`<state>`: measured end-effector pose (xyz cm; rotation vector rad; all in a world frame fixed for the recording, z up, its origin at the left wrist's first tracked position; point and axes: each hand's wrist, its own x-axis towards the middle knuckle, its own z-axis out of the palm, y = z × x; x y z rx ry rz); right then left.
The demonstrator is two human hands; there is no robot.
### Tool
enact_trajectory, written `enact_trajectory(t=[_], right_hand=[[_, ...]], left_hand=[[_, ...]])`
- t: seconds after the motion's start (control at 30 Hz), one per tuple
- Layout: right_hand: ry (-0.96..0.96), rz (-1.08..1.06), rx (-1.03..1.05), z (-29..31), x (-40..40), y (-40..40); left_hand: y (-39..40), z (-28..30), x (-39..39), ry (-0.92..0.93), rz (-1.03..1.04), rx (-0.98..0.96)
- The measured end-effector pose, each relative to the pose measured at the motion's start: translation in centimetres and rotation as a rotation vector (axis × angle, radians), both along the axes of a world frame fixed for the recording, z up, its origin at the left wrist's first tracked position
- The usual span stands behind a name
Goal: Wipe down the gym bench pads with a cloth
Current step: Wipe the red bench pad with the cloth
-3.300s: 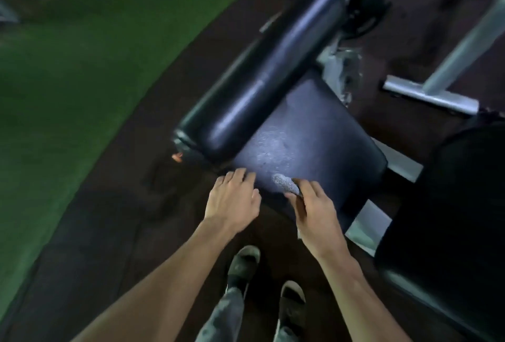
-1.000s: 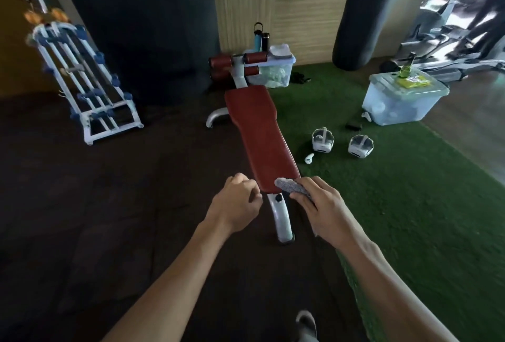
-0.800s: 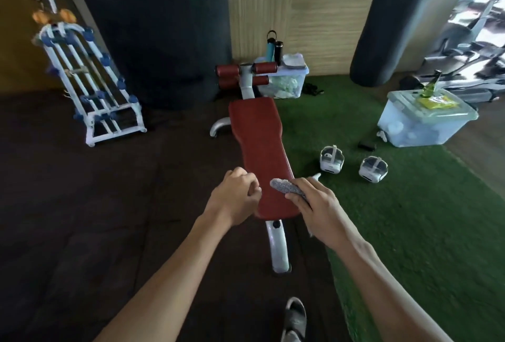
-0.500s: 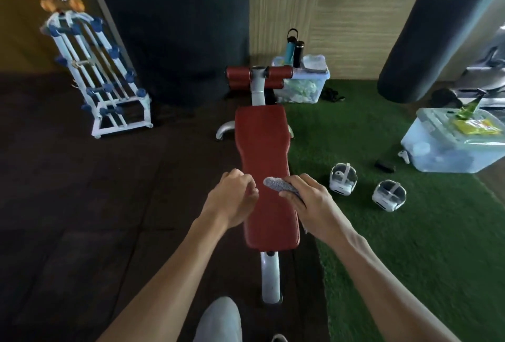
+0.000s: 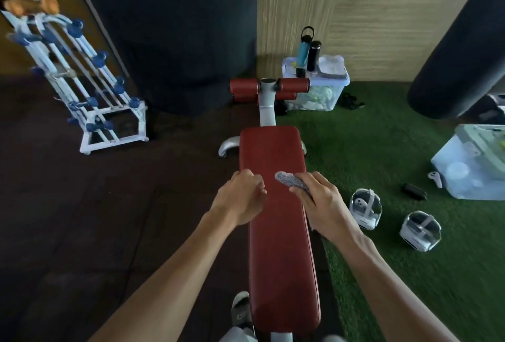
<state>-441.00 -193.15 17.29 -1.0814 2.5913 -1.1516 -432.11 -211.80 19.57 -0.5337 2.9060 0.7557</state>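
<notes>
A: Eyes on the small grey speckled cloth (image 5: 290, 181). It's bunched in the right hand (image 5: 323, 205), fingers closed round it, one end poking out toward eleven o'clock over the long dark-red padded bench (image 5: 278, 246).

B: And the pad's long axis runs six to twelve, straight away from the person, out to the red foam rollers (image 5: 293, 85) on the white post at the far end.

A: So the hand with the cloth sits on the right edge, roughly a third of the way down from the far end. Whether the cloth touches the vinyl, I can't tell. Most of the pad lies toward six from that grip.

B: The left hand (image 5: 240, 199)?

A: Curled into a loose fist at the left edge, holding nothing I can see. The right is the one placed to wipe, I'd say along the pad's length.

B: Surroundings: dark rubber floor (image 5: 82, 232) at nine, green turf (image 5: 410, 273) at three with two small clear containers (image 5: 393, 218), and a white rack with blue knobs (image 5: 90, 95) at ten.
</notes>
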Motion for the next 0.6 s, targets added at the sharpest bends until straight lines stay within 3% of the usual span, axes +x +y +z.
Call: enact_trajectory(t=[0.33,0.6], right_hand=[[-0.018,0.033,0.06,-3.0,-17.9,-8.6],[0.001,0.157,0.103,-13.3,-35.7,-16.8]], left_hand=[[-9.3,-3.4,-17.2,-0.036,-0.006,-0.007],[-14.4,-12.7,-33.4,0.001,0.122,0.061]])
